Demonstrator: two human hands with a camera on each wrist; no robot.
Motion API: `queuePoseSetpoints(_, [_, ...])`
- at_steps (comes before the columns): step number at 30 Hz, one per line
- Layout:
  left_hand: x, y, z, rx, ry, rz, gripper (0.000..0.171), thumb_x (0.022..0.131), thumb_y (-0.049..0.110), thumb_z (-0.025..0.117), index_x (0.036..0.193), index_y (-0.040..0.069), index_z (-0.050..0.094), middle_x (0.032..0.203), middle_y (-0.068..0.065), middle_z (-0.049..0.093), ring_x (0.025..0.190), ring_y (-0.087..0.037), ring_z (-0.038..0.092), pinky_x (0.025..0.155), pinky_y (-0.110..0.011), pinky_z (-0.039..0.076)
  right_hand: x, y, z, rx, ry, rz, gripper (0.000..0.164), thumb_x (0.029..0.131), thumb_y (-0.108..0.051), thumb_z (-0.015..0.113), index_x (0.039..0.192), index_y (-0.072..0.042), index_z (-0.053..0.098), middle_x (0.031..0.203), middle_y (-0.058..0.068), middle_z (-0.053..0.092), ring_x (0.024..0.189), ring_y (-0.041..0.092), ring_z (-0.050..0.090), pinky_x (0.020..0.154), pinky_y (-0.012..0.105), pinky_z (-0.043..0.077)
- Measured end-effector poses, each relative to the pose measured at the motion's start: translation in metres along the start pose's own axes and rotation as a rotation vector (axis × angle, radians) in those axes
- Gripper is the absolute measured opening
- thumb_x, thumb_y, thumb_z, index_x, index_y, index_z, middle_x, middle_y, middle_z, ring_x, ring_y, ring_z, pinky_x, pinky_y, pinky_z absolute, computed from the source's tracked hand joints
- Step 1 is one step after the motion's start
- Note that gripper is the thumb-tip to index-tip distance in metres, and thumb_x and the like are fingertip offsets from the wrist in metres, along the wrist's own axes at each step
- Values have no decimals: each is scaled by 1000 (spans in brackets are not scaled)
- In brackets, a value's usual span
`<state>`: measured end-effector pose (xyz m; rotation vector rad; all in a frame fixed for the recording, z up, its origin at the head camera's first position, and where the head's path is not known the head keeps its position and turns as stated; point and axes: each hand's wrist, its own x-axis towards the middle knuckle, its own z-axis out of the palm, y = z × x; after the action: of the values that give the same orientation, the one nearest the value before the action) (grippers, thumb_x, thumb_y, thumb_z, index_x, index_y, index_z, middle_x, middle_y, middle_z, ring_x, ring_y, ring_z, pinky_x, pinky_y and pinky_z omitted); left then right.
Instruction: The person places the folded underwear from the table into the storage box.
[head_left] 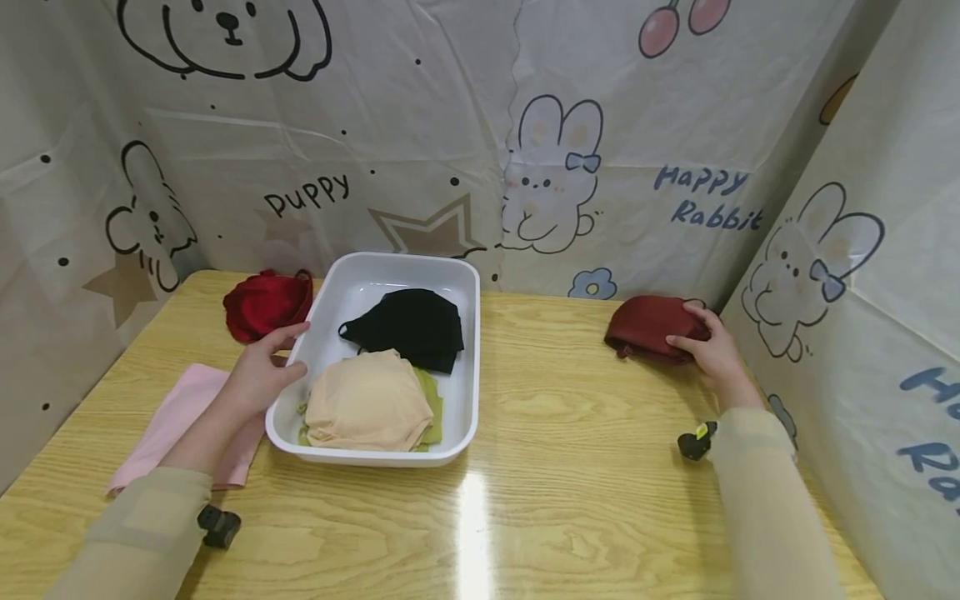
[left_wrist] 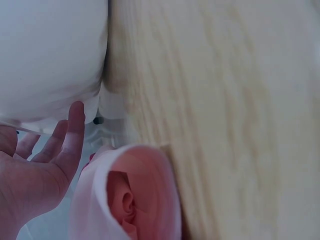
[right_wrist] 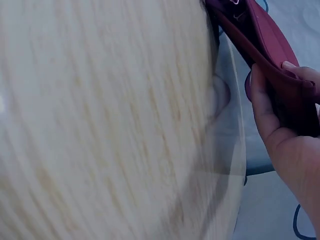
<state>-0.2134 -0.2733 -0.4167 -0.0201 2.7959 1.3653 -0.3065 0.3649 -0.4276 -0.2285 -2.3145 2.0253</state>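
A white plastic tray (head_left: 375,458) stands on the table, and my left hand (head_left: 258,375) rests at its left rim. In the left wrist view, that hand's fingers (left_wrist: 75,130) lie extended against the tray's outer wall. Inside the tray are a black folded garment (head_left: 412,325) with a small loop, a beige garment (head_left: 367,400) and a green one (head_left: 431,408) partly hidden under the beige. At the far right, my right hand (head_left: 716,350) grips a dark red folded bra (head_left: 645,325), thumb on one face and fingers on the other.
A bright red garment (head_left: 266,304) with a thin strap lies behind the left hand. A pink folded cloth (head_left: 180,425) lies left of the tray, partly under the left forearm. Printed fabric (head_left: 420,125) hangs behind the wooden table (head_left: 570,467) and along both its sides.
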Motion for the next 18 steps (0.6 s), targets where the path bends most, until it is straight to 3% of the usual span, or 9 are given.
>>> queuePoseSetpoints(5, [0, 0, 0, -2, 3, 3, 61, 89, 10, 55, 147, 13, 34, 130, -24, 46, 100, -36, 54, 77, -32, 51, -3, -7, 2, 7, -27, 20, 75, 82, 1, 69, 145, -23, 36, 145, 14, 21, 109, 12, 39, 70, 14, 50])
queuePoseSetpoints(8, [-1, 1, 0, 1, 6, 10, 61, 89, 10, 55, 147, 13, 35, 129, -24, 47, 99, -35, 54, 76, -31, 51, -5, -12, 3, -29, -33, 55, 75, 83, -3, 69, 146, -26, 35, 145, 15, 21, 101, 9, 44, 64, 14, 50])
queuePoseSetpoints(13, [-1, 1, 0, 9, 7, 15, 62, 89, 11, 56, 147, 13, 34, 130, -24, 47, 98, -35, 54, 76, -31, 50, -9, -20, 3, -26, -42, 92, 74, 84, -7, 70, 146, -25, 35, 125, 4, 37, 77, 3, 55, 51, 19, 46])
queuePoseSetpoints(18, [0, 0, -1, 10, 9, 17, 62, 89, 10, 56, 147, 13, 34, 129, -24, 48, 98, -34, 55, 76, -32, 51, -13, -28, 7, 42, -62, 96, 74, 83, -4, 70, 146, -23, 36, 114, -4, 38, 82, 3, 58, 59, 20, 53])
